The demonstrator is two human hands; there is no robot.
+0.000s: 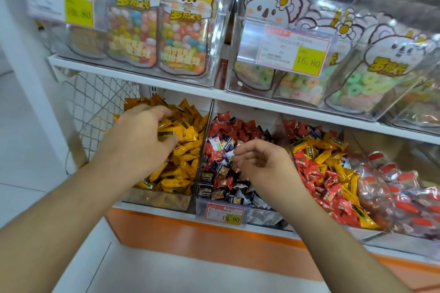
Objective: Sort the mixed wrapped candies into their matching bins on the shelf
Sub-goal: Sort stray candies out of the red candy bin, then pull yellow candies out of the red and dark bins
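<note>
Head view: my left hand [142, 135] grips yellow candies [181, 150] in the left bin [157, 200]; right hand [259, 162] hovers loosely curled, holding nothing, over the red-and-navy bin [262, 215] under the white shelf [214, 95].

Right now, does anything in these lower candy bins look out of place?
Yes. The third bin from the left holds yellow-wrapped candies mixed in with red ones, though a bin of only yellow candies sits at far left. The middle bin also mixes red and dark wrappers.

L hand [142, 135] fingers curled, R hand [259, 162] loosely curled, maybe pinching
</note>
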